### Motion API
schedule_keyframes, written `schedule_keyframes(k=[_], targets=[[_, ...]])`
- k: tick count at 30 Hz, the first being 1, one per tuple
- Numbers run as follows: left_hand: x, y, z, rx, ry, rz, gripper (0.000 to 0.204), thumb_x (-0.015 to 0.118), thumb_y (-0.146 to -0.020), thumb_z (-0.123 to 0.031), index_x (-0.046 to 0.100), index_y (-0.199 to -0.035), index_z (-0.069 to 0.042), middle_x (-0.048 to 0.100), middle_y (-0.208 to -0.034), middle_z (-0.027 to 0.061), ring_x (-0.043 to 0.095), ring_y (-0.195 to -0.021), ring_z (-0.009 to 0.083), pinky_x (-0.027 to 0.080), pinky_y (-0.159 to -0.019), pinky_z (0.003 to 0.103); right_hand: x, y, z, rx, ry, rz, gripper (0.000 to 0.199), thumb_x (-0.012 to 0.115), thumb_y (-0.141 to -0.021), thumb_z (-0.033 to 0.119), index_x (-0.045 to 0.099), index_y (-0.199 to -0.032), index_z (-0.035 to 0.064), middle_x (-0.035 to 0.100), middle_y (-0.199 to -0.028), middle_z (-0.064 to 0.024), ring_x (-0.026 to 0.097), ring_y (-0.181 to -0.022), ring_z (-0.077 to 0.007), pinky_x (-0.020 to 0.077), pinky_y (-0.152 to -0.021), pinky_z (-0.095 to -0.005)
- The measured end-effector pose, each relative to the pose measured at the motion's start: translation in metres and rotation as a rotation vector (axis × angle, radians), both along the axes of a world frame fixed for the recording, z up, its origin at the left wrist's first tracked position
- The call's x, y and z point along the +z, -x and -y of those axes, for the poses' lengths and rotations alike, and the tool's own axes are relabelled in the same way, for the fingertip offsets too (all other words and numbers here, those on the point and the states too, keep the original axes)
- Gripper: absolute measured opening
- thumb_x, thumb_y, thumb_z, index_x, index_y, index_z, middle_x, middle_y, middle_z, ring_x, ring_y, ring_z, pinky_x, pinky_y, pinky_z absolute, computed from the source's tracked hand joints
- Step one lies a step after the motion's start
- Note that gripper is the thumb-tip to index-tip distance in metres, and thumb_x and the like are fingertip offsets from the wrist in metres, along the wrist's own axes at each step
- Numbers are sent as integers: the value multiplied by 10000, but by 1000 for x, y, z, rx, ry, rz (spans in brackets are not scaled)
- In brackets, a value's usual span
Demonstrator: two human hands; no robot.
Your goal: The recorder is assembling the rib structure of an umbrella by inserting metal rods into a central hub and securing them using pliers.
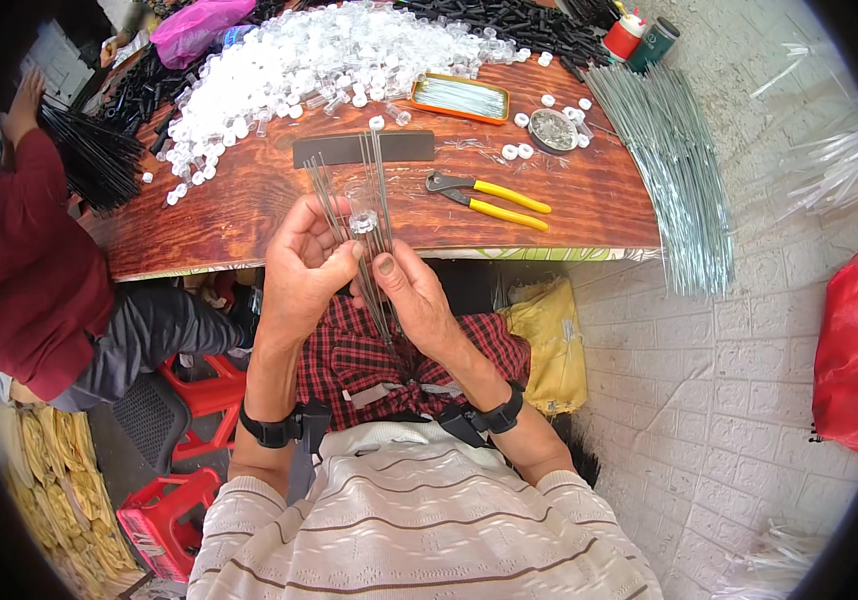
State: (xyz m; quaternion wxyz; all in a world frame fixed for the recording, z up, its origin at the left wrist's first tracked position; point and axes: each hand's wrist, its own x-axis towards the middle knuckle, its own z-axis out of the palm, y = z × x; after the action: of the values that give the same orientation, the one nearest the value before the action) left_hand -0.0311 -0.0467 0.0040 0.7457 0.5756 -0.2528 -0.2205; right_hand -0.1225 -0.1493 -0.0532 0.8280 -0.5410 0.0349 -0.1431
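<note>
Near the table's front edge, my left hand is closed, its thumb and fingers around a small clear plastic cap and some thin metal rods. My right hand is closed beside it, thumb pressed on more thin metal rods. These rods fan out above the cap and run down between my palms toward my lap. Whether they pass through the cap or only beside it, I cannot tell. A dark flat bar lies just beyond my hands. Yellow-handled pincers rest to the right.
A large heap of clear and white plastic pieces covers the table's back. An orange-rimmed tray holds fine pins; a round tin stands beside it. Metal rods overhang the right edge. A person in a maroon sleeve sits left.
</note>
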Motion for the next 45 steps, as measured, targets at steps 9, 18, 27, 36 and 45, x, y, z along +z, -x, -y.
schedule_keyframes(k=[9, 18, 27, 36, 45], targets=[[5, 0, -3, -52, -7, -65, 327, 576, -830, 36, 460, -1135, 14, 606, -970, 103, 595, -715, 103, 502, -479, 220, -2, 1, 2, 20, 65, 33, 403, 503, -973, 379, 494, -1114, 2, 584, -845, -46, 574, -769, -104, 482, -703, -255], [0, -15, -13, -351, 135, -34, 439, 623, -833, -49, 455, -1228, 42, 607, -1060, 155, 637, -823, 174, 545, -606, 291, -1, 5, 10, 78, -42, 42, 419, 535, -956, 392, 497, -1125, 11, 575, -842, -43, 558, -757, -105, 472, -708, -255], [14, -23, -20, -323, -10, -45, 224, 634, -884, -99, 610, -1073, 20, 661, -965, 117, 678, -808, 173, 536, -640, 234, 3, 5, 31, 466, -194, 106, 453, 559, -921, 446, 520, -1090, 27, 537, -761, -33, 519, -668, -111, 435, -603, -240], [-17, -46, -7, -439, 140, -16, 382, 802, -729, -139, 614, -1037, -14, 600, -1005, 49, 592, -890, 142, 485, -821, 308, -13, -10, 35, 769, -392, 226, 457, 566, -911, 448, 553, -1025, 5, 509, -706, -32, 471, -597, -107, 399, -528, -231], [-20, -42, 4, -577, 113, -58, 503, 865, -631, -308, 653, -975, -10, 634, -885, 107, 620, -885, 216, 508, -731, 332, -39, -20, 28, 956, -589, 303, 551, 601, -875, 483, 574, -1046, -40, 518, -682, -51, 473, -556, -106, 379, -469, -224]])
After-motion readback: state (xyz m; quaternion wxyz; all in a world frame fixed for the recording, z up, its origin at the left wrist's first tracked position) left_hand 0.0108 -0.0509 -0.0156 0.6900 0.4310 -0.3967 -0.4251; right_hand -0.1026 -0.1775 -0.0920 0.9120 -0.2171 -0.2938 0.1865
